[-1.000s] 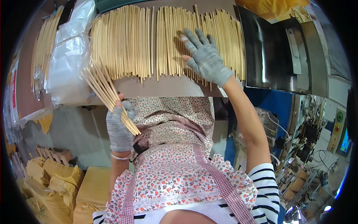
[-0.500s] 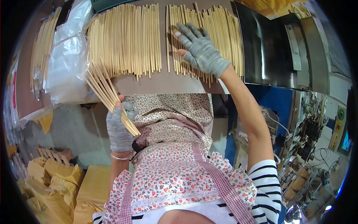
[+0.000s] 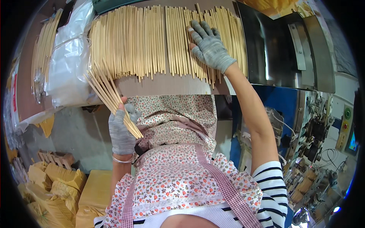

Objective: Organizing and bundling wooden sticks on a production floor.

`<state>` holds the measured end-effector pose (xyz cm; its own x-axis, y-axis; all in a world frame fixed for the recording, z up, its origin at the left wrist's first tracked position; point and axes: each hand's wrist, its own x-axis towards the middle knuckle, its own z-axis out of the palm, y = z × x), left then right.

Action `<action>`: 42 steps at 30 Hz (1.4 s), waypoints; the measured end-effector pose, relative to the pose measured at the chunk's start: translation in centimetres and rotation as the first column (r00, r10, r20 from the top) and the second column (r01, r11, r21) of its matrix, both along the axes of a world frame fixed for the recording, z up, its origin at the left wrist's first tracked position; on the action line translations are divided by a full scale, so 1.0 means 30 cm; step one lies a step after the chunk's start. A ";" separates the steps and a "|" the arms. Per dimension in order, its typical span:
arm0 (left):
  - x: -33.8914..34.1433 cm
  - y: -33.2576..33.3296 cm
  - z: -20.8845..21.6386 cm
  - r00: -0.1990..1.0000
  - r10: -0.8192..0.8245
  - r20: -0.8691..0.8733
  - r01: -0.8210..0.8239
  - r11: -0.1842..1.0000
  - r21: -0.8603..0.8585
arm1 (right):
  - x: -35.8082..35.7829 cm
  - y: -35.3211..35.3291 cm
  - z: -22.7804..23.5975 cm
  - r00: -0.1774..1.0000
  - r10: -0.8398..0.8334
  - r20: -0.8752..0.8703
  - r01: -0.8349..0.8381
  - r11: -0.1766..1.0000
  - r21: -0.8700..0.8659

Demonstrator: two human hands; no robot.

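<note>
Several loose wooden chopsticks (image 3: pixel 104 89) fan out from my left hand (image 3: pixel 122 127), which grips them near their lower ends in front of the table's edge. The hand wears a grey glove with bare fingertips. My right hand (image 3: pixel 210 48), gloved the same way, rests with fingers spread on the right part of a wide row of chopsticks (image 3: pixel 127 41). Beneath it the chopsticks (image 3: pixel 176 45) lie side by side, pointing away from me. One of them sticks out past the far ends of the others.
Clear plastic bags (image 3: pixel 70 57) lie left of the row, with more chopsticks (image 3: pixel 47 41) beyond them. A dark metal chute (image 3: pixel 272 45) borders the row on the right. Machinery (image 3: pixel 315 129) stands at the right, and yellow wrapped packages (image 3: pixel 93 193) sit low at the left.
My right hand has moved right over the row. The chopsticks left of it have spread leftward, narrowing the gap in the row. My left hand and its chopsticks have stayed still.
</note>
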<state>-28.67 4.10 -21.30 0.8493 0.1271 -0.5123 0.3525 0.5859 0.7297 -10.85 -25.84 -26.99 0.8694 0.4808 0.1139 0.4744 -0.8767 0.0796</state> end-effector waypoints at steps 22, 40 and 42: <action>0.018 -0.021 0.023 0.997 0.032 -0.072 -0.029 0.999 0.040 | -0.300 0.241 0.114 0.998 -0.061 0.012 0.052 0.931 0.361; 0.029 -0.095 0.063 0.998 -0.058 0.033 0.061 0.994 -0.090 | -0.582 0.447 0.249 0.938 0.097 -0.332 0.225 0.560 0.798; 0.029 -0.089 0.060 1.000 -0.020 0.022 0.021 0.996 -0.084 | -0.592 0.479 0.226 0.900 0.130 -0.416 0.292 0.531 0.796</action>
